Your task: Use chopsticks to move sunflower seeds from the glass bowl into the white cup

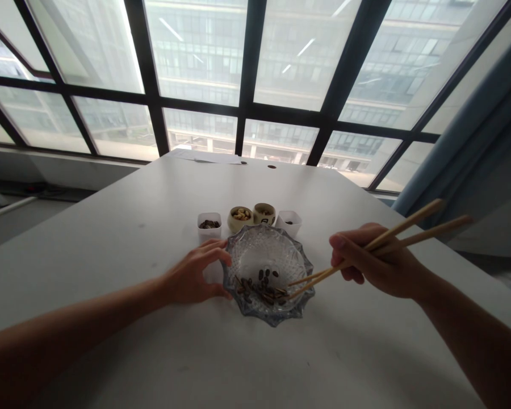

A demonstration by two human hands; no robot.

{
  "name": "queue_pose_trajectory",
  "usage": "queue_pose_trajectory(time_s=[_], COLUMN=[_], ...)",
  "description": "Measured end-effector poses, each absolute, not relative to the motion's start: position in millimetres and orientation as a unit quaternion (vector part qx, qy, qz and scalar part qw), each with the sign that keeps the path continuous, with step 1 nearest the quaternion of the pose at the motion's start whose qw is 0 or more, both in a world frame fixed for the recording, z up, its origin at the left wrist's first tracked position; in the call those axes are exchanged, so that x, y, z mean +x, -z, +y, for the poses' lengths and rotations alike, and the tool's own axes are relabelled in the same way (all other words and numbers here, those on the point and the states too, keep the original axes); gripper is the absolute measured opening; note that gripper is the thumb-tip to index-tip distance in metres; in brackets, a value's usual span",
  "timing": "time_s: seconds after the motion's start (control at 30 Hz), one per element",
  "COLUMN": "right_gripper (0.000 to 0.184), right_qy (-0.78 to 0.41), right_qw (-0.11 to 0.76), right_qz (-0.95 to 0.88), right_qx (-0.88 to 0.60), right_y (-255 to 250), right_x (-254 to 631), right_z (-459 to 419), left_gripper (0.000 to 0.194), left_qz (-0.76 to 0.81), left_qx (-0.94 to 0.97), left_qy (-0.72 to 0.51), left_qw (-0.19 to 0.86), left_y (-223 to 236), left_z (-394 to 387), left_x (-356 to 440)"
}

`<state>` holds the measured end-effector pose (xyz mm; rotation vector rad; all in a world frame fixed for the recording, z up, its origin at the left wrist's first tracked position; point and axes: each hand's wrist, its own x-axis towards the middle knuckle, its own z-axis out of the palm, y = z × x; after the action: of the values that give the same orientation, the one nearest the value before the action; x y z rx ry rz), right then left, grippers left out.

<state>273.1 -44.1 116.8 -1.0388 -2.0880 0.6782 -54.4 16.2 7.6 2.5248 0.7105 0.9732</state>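
Holding the bowl (262, 244) just below the centre of the frame in the left hand (193, 274), closed on its left side with fingers at the upper left of the edge and thumb at the lower left. Seemingly tipped towards the bottom of the frame, to judge by the seeds (272, 294) gathered on that side; hard to tell whether lifted or resting on the table (153, 341). Gripping the chopsticks (409, 222) in the right hand (381, 271), right of centre, with fingers closed around both; pointing down and left into the bowl, tips slightly apart by the seeds. Cannot tell whether touching any.

See just above the bowl, left to right, the left white cup (209, 233), the left tan cup (238, 226) with pale nuts (241, 214), the right tan cup (259, 219) and the right white cup (290, 229).

Expect the bowl to be stiff, fairly heavy like glass, and breakable if knocked; best held by the scalloped edge. Expect the seeds to be light, hard and slippery; best pinched across the middle. Expect the chopsticks to be light and rigid; best gripped well behind the tips.
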Motion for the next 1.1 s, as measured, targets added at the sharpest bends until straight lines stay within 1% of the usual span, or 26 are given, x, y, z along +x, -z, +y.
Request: queue_pose_trajectory(time_s=[0.17, 0.27, 0.33, 0.4, 0.47, 0.5, 0.7, 1.1], right_gripper=[0.048, 0.042, 0.039, 0.040, 0.042, 0.042, 0.036, 0.036], right_qy=[-0.316, -0.315, -0.293, -0.274, -0.276, -0.283, -0.294, -0.289], right_qw=[0.323, 0.328, 0.358, 0.405, 0.441, 0.444, 0.405, 0.401], right_qz=[-0.812, -0.826, -0.824, -0.804, -0.782, -0.778, -0.798, -0.804], right_qx=[-0.370, -0.333, -0.328, -0.337, -0.344, -0.343, -0.337, -0.329], right_y=[-100.4, -90.0, -85.7, -83.3, -81.3, -80.0, -69.0, -64.1], right_x=[256.8, 246.7, 244.2, 244.0, 243.8, 243.2, 237.2, 238.5], right_z=[-44.0, -45.0, -45.6, -46.4, -47.1, -47.5, -47.0, -45.6], left_gripper=[0.043, 0.043, 0.043, 0.044, 0.044, 0.044, 0.045, 0.048], left_qz=[0.237, 0.225, 0.225, 0.230, 0.232, 0.231, 0.233, 0.255], left_qx=[0.892, 0.894, 0.894, 0.893, 0.892, 0.892, 0.891, 0.882], left_qy=[-0.351, -0.358, -0.357, -0.355, -0.356, -0.358, -0.356, -0.352], left_qw=[0.159, 0.152, 0.152, 0.153, 0.153, 0.154, 0.161, 0.182], left_y=[-5.8, -5.5, -6.1, -6.9, -7.6, -7.7, -7.5, -5.7], left_z=[17.8, 18.6, 18.4, 17.9, 17.6, 17.6, 17.7, 18.6], left_x=[-56.4, -57.0, -56.7, -56.1, -55.5, -55.2, -54.6, -55.4])
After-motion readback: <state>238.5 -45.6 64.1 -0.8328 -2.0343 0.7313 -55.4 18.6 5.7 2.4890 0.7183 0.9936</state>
